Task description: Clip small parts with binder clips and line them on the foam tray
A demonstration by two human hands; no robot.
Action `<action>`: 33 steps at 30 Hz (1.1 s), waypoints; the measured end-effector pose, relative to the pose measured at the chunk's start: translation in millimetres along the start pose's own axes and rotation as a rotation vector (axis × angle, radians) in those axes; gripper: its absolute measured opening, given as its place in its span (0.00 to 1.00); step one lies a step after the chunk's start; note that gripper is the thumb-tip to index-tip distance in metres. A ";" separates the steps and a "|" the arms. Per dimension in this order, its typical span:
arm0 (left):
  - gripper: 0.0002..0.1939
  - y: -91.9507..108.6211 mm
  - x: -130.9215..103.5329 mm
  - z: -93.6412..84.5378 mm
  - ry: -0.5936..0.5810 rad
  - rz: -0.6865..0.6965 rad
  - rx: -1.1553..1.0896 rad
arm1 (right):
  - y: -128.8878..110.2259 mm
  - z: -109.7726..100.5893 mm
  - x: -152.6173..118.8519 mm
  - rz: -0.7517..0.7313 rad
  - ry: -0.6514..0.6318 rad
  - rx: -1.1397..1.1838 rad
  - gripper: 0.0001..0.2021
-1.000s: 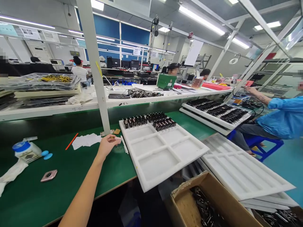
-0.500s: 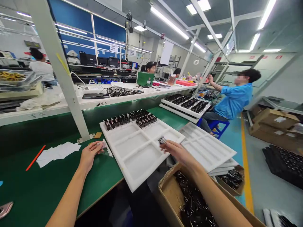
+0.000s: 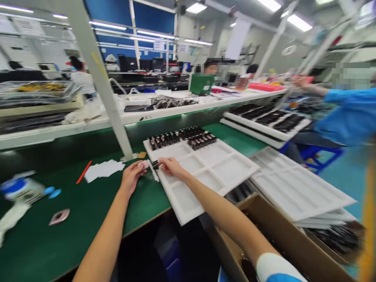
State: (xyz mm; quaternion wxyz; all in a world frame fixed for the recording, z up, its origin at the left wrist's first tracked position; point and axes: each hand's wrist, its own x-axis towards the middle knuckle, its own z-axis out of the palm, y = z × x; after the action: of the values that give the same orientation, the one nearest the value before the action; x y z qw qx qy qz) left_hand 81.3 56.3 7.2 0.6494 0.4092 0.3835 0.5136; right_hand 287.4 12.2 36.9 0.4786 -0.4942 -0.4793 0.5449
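Note:
My left hand [image 3: 132, 177] rests on the green bench beside the white foam tray [image 3: 223, 172], pinching a small pale object [image 3: 144, 164]. My right hand [image 3: 171, 166] reaches over the tray's near left corner and holds a small dark component [image 3: 155, 164] close to my left hand. Rows of dark components [image 3: 182, 139] fill the tray's far compartments; the near compartments hold nothing. A cardboard box [image 3: 282, 243] of dark parts sits below my right arm.
White papers [image 3: 103, 170], a red pen [image 3: 83, 172], a blue-capped bottle [image 3: 20, 190] and a pink object [image 3: 59, 216] lie on the green bench [image 3: 58, 243]. A white post [image 3: 102, 84] rises behind the tray. More foam trays [image 3: 296, 192] stack at right; a person in blue [image 3: 346, 117] sits beyond.
My right hand moved left from the tray's right side to its left corner, carrying a dark component up to my left hand. The view swung back left.

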 end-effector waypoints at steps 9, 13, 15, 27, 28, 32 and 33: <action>0.26 -3.4 -10.4 -1.7 -0.056 -0.032 -0.048 | 22.9 -7.2 -4.0 -0.283 -0.099 -0.300 0.22; 0.27 -4.1 -13.2 -0.1 -0.070 -0.044 -0.024 | 22.2 -5.8 -6.1 -0.296 -0.119 -0.368 0.24; 0.28 -4.5 -13.5 0.3 -0.075 -0.044 -0.010 | 22.1 -5.8 -5.8 -0.301 -0.124 -0.376 0.24; 0.23 3.3 -15.6 1.2 -0.133 -0.041 0.073 | 8.2 -2.2 -16.2 -0.371 -0.073 -0.532 0.14; 0.25 2.6 -12.4 -0.4 -0.111 -0.043 0.100 | 8.1 -2.6 -14.4 -0.367 -0.069 -0.551 0.14; 0.30 -1.0 3.5 -7.1 -0.074 -0.047 0.165 | 6.8 -1.9 -5.1 -0.310 -0.035 -0.596 0.15; 0.30 -0.8 5.6 -7.9 -0.077 -0.050 0.174 | 5.2 -0.8 -6.1 -0.297 -0.016 -0.599 0.15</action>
State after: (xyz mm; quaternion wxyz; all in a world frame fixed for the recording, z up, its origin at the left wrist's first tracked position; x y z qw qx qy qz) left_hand 75.3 62.8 3.0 0.6382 0.4738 0.4115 0.4459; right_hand 288.2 5.7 32.1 0.3823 -0.5334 -0.6887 0.3082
